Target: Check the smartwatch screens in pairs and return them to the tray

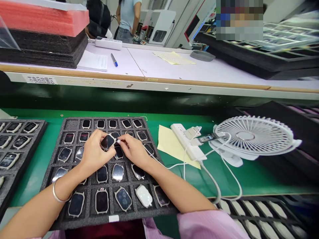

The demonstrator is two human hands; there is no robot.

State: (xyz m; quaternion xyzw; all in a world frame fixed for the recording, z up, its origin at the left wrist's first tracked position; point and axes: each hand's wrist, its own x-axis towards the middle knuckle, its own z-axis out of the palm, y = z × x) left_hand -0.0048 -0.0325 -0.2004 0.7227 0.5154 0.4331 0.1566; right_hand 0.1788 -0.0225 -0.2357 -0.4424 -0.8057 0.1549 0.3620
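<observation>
A watch (107,142) is held tilted above the foam tray (67,125) by the left hand (94,153) — fingers curled round its edges. The right hand (133,150) is pinched shut at the watch's upper right corner, on something small and white that can't really be made out. More watches (102,200) are sat in the tray's pockets below. A fan (251,136) and power strip (188,141) are parked off to the right on the green mat (239,176).

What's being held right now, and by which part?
The left hand holds a watch case by its edges, lifted above the foam tray. The right hand pinches something small at the case's upper right corner; what it is cannot be told.
</observation>
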